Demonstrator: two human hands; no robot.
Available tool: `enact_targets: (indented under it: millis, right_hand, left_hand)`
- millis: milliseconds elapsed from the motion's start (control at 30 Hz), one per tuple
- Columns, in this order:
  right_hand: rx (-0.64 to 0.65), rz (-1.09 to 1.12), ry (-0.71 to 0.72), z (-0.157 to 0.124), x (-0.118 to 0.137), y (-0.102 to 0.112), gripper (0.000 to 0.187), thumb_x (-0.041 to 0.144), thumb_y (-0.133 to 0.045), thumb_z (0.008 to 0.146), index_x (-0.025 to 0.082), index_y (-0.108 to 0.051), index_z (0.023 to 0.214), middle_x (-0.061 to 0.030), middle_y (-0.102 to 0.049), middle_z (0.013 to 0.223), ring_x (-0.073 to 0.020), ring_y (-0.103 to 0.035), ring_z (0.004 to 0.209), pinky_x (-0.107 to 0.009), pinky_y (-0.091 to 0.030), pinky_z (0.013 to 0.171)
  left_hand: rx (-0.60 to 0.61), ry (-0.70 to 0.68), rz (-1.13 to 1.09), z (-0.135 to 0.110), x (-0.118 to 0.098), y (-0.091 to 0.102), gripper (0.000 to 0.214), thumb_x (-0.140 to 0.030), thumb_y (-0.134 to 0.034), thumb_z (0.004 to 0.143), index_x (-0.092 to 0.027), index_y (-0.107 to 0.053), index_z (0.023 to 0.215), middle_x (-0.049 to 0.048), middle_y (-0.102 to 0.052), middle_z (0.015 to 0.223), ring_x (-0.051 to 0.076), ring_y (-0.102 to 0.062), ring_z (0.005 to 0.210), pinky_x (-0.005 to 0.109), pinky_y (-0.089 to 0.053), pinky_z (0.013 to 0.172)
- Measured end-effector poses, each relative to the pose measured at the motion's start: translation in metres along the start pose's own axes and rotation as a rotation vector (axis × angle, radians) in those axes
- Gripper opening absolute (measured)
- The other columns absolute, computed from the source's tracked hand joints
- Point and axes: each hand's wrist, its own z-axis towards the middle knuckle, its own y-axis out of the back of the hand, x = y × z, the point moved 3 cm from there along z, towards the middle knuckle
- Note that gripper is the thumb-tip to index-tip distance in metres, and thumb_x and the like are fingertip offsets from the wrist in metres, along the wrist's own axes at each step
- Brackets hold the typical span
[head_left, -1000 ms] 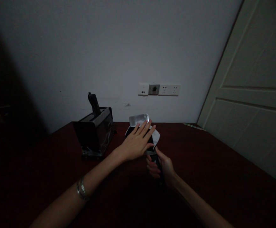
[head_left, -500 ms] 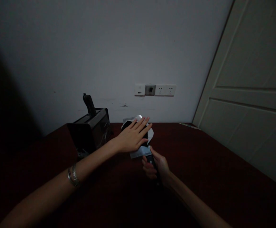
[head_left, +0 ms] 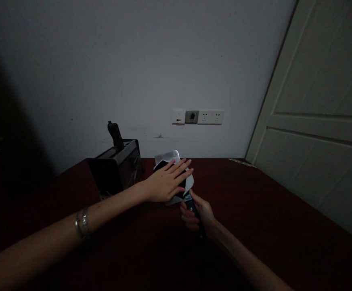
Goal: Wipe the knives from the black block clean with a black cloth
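My right hand (head_left: 205, 216) is wrapped around the black handle of a cleaver (head_left: 167, 156), whose broad shiny blade points away from me. Flat on the blade rests my left hand (head_left: 165, 186), fingers stretched and slightly spread. Beneath that palm is a black and white cloth (head_left: 189, 183), pressed against the metal; its white edge shows beyond my fingertips. The blade's far end and a strip near the handle are visible, while the cloth and left hand hide its middle.
Left of the cleaver stands a dark knife block (head_left: 115, 167) with a black handle (head_left: 115, 135) sticking up from it. The reddish-brown table (head_left: 239, 214) meets a wall with a row of sockets (head_left: 204, 117). A pale panelled door (head_left: 318, 121) is at right.
My left hand and the cloth have slid a little toward me along the blade, uncovering more of its far end. The right hand keeps its grip on the handle.
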Motion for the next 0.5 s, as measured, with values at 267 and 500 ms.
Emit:
enact_targets:
  millis: [267,500]
  right_hand:
    - [0.060,-0.009,-0.038,-0.002,0.000,-0.004,0.047,0.054,-0.040,0.081,0.014,-0.053,0.060,0.0066,-0.035,0.043,-0.0030,-0.019,0.029,-0.015,-0.017,0.026]
    - [0.062,-0.040,0.015,-0.001,0.001,-0.002,0.042,0.054,-0.054,0.071,0.013,-0.055,0.062,0.0068,-0.039,0.043,-0.0022,-0.020,0.029,-0.015,-0.018,0.025]
  left_hand:
    - [0.020,0.028,-0.007,0.000,0.026,0.006,0.058,-0.039,-0.030,0.091,-0.015,-0.013,0.141,0.0088,0.000,0.147,0.022,0.002,0.134,0.039,-0.007,0.109]
    - [0.035,-0.169,-0.032,-0.016,-0.008,0.012,0.063,-0.042,-0.036,0.088,-0.016,-0.015,0.140,0.0080,-0.004,0.147,0.021,-0.001,0.135,0.038,-0.008,0.110]
